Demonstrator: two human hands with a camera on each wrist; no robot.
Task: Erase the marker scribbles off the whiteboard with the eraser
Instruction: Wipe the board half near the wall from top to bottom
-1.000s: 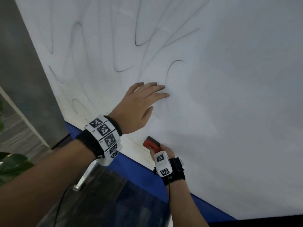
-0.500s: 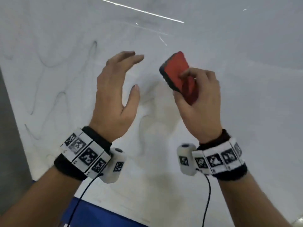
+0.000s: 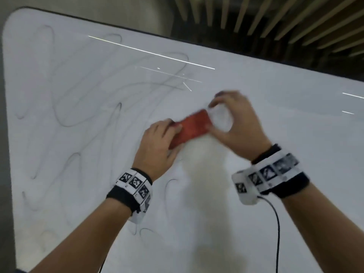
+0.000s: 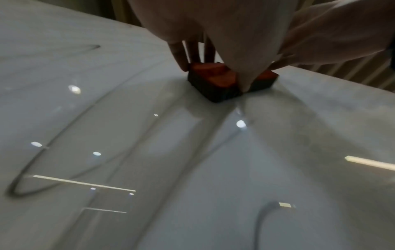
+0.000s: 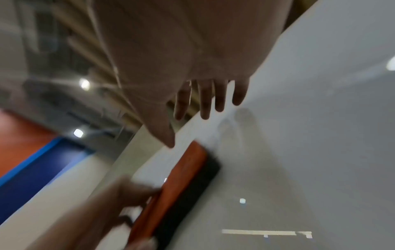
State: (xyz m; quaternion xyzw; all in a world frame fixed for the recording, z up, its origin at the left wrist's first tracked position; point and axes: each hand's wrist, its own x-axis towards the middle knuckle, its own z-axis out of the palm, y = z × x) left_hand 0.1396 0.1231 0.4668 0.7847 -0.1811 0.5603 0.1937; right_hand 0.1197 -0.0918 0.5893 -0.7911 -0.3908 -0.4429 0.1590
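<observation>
The red eraser (image 3: 192,128) with a black felt base lies flat against the whiteboard (image 3: 285,146), slanting up to the right. My left hand (image 3: 171,133) grips its lower left end, fingers on one long side and thumb on the other (image 4: 215,81). My right hand (image 3: 216,119) is at the eraser's upper right end, fingers spread and straight; its thumb tip is at the eraser's corner (image 5: 181,177), touching or just clear. Grey marker scribbles (image 3: 78,107) cover the board's left half and run below my left wrist. The picture is motion-blurred.
The board's dark top edge (image 3: 236,51) runs down to the right, with wooden ceiling slats (image 3: 275,20) beyond it. A grey wall (image 3: 3,194) borders the board's left side. A black cable (image 3: 276,223) hangs from my right wristband.
The eraser went from my right hand, held off the board, onto the board's surface. My left hand took hold of it and my right hand's fingers opened. The view swung up the board.
</observation>
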